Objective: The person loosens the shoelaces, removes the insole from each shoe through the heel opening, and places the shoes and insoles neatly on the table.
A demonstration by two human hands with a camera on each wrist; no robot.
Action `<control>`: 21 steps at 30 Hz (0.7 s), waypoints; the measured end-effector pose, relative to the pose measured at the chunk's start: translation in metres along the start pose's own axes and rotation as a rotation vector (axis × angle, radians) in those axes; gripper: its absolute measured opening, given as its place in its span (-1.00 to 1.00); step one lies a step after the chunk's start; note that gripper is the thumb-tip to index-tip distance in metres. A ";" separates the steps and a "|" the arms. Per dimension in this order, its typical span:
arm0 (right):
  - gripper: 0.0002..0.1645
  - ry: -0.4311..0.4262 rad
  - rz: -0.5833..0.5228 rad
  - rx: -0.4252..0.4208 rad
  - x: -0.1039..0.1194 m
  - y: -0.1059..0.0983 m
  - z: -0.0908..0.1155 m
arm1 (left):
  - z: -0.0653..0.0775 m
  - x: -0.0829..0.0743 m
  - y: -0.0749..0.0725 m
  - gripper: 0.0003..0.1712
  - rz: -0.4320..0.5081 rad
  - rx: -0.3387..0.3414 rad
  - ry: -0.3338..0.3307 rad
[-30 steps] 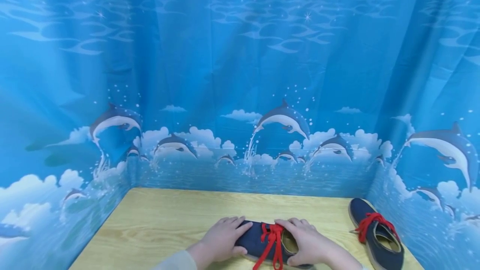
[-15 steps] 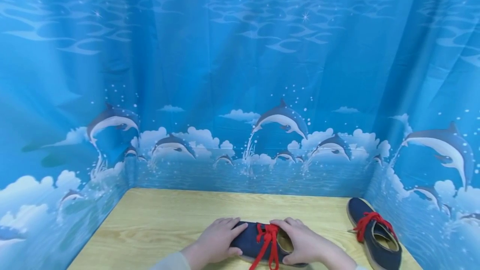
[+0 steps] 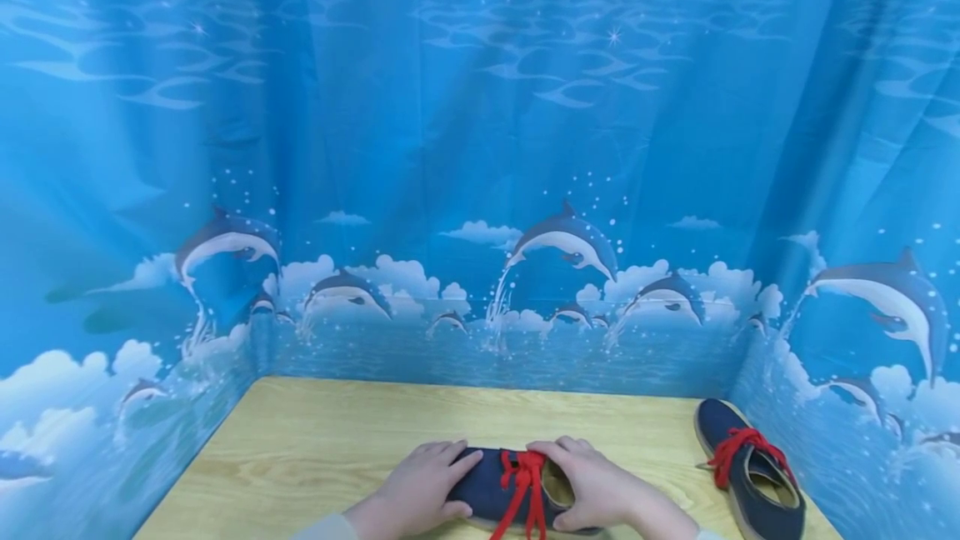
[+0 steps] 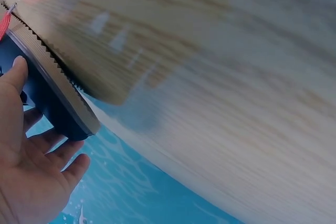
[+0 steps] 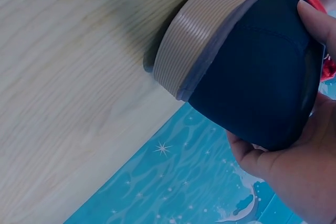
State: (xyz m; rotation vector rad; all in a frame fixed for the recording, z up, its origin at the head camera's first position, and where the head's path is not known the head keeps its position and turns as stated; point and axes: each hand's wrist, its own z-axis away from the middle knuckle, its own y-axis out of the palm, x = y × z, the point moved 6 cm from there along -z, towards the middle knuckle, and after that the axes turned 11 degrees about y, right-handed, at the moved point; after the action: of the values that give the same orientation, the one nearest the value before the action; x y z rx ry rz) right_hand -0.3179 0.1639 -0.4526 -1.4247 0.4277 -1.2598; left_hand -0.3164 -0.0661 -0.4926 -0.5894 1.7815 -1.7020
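A navy canvas shoe (image 3: 483, 486) with red laces (image 3: 527, 482) tied in a bow lies sideways near the front of the table, toe to the left. My left hand (image 3: 416, 490) grips its toe end, thumb on the near side and fingers over the far side. At the heel end, my right hand (image 3: 600, 486) holds the shoe around its opening, thumb on the near side. In the left wrist view, the beige ridged sole (image 4: 63, 77) shows beside the thumb. The right wrist view shows the heel (image 5: 252, 72) with fingers wrapped behind it.
A matching navy shoe (image 3: 776, 507) with red laces stands at the right edge of the wood-grain table (image 3: 337, 423), toe pointing to the back. A blue dolphin-print curtain (image 3: 450, 148) encloses the back and both sides.
Both hands have slid the gripped shoe a little to the left along the table. The other shoe has stayed in place.
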 end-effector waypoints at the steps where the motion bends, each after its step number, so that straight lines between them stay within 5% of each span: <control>1: 0.07 -0.004 0.003 0.000 0.001 0.000 0.000 | 0.001 0.000 -0.001 -0.16 0.004 0.003 -0.006; 21: 0.07 -0.049 0.037 -0.006 0.014 0.004 -0.007 | 0.018 0.002 -0.006 -0.17 0.004 -0.009 -0.014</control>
State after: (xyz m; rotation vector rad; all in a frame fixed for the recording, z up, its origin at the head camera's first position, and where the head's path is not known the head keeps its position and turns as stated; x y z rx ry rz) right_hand -0.3170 0.1478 -0.4511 -1.4433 0.4236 -1.1926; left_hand -0.3057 -0.0811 -0.4869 -0.5995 1.7801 -1.6836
